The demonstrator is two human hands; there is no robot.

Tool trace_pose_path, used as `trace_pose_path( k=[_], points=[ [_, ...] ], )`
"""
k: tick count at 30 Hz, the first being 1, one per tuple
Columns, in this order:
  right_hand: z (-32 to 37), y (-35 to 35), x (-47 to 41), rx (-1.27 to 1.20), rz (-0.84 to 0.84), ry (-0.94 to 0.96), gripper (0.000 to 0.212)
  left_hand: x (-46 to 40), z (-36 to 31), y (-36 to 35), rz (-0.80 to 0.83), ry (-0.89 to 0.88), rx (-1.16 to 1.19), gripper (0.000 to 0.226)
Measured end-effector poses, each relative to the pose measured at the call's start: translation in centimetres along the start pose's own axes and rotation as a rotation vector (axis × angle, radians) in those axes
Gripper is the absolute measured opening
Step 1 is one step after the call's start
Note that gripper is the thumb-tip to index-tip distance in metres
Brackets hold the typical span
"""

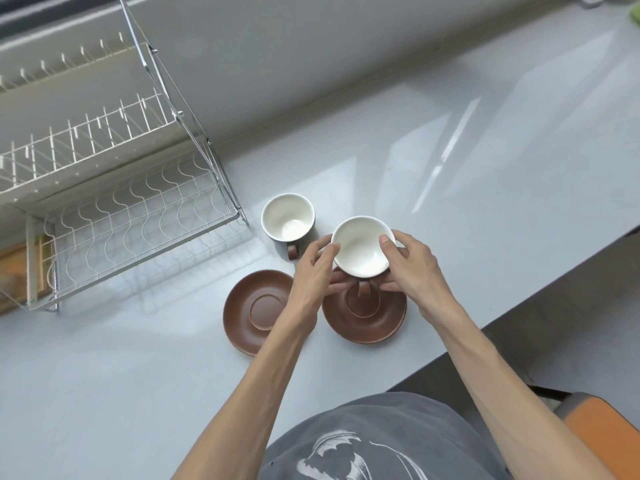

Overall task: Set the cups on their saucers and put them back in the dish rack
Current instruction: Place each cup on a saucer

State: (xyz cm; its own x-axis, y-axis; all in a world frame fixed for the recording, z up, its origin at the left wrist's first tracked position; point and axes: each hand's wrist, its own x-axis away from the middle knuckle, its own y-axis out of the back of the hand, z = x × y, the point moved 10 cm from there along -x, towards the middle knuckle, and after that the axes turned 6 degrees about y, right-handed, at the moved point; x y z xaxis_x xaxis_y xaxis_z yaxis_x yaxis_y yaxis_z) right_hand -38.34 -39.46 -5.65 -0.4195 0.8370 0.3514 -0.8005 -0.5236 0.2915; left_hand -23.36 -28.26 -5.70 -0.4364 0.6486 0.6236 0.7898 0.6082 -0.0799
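Both my hands hold one brown cup with a white inside [362, 245] just above the right brown saucer [367, 322], its handle pointing toward me. My left hand [317, 268] grips the cup's left side and my right hand [412, 268] its right side. A second cup [288, 218] of the same kind stands upright on the counter behind, handle toward me. The left saucer [258, 311] lies bare on the counter, partly under my left forearm. The two-tier wire dish rack [138, 216] stands at the left with nothing visible on its wires.
The grey counter [467, 188] runs along a grey wall and ends in an edge at the right. A wooden board [20, 271] shows under the rack's left end. An orange seat [602, 427] sits below the counter edge at the lower right.
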Motion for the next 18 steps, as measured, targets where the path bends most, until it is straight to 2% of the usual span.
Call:
trace_pose_path(
  k=[4, 10, 15, 18],
  points=[
    [-1.7, -0.3, 2.1, -0.034, -0.006, -0.013, 0.037, 0.9, 2.6, 0.6, 0.003, 0.055, -0.006, 0.043],
    [-3.2, -0.9, 4.1, -0.070, -0.004, -0.022, 0.021, 2.1, 4.0, 0.9, 0.017, 0.047, -0.023, 0.040],
    [-4.7, -0.8, 5.3, -0.078, -0.016, -0.062, 0.036, 3.1, 5.4, 0.8, 0.039, 0.057, -0.011, 0.039],
    [-5.2, -0.8, 5.7, -0.087, -0.020, -0.070, 0.027, 3.3, 6.1, 0.8, 0.035, 0.073, -0.003, 0.039]
  ],
)
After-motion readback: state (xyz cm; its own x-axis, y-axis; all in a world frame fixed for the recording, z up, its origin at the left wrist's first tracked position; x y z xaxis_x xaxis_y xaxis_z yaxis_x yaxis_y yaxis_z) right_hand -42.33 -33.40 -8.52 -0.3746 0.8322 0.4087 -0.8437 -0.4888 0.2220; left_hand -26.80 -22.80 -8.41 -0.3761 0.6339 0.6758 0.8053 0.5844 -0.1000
